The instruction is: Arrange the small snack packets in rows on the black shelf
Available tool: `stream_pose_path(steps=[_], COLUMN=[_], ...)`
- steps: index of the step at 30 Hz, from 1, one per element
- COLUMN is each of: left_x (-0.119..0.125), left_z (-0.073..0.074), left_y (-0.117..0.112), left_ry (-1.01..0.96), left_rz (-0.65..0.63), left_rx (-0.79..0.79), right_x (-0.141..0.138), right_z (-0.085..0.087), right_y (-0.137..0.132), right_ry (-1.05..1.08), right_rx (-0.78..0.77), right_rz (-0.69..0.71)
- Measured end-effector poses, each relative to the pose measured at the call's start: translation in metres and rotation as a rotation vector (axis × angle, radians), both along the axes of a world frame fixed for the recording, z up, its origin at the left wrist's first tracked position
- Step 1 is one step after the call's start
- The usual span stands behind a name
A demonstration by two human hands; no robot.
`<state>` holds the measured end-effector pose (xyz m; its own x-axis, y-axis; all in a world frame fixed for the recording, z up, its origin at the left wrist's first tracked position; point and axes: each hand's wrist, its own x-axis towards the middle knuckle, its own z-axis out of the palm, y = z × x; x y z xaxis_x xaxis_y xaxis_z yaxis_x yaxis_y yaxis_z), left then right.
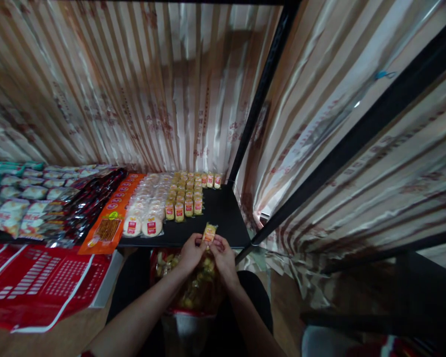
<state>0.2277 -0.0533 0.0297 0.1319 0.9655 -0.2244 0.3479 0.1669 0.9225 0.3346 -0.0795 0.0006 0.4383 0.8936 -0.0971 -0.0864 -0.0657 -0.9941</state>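
Between my left hand [192,252] and my right hand [223,258] is a small wrapped snack [209,232], yellowish with a red and white label. The fingers of both hands pinch its lower end, just over the front edge of the black shelf [223,218]. Rows of matching small snack packs [189,206] stand on the shelf beyond my hands. Below my wrists, an open red container [186,313] between my legs is filled with loose yellow packets [193,287].
Left of the small packs lie round wrapped crackers [152,225], an orange bag of sticks [109,225], dark glossy packets [96,198] and white bags [13,215]. A red printed bag [52,282] hangs below the shelf. Black posts [263,94] and a striped curtain [152,89] enclose the shelf.
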Motion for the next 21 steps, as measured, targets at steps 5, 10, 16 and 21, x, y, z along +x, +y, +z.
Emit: stream_pose_path(steps=[5, 10, 16, 21], left_x=[0.022, 0.054, 0.084, 0.104], left_z=[0.018, 0.018, 0.01, 0.006], left_y=[0.017, 0.041, 0.081, 0.12], left_ry=[0.27, 0.129, 0.118, 0.025], left_rz=[-0.001, -0.053, -0.007, 0.081], left_rx=[0.225, 0.284, 0.164, 0.149], right_x=[0.023, 0.048, 0.068, 0.075], right_z=[0.001, -0.005, -0.005, 0.002], right_y=[0.034, 0.076, 0.131, 0.181], right_ry=[-0.042, -0.199, -0.367, -0.453], right_rx=[0.038, 0.047, -0.015, -0.014], right_rz=[-0.059, -0.102, -0.13, -0.09])
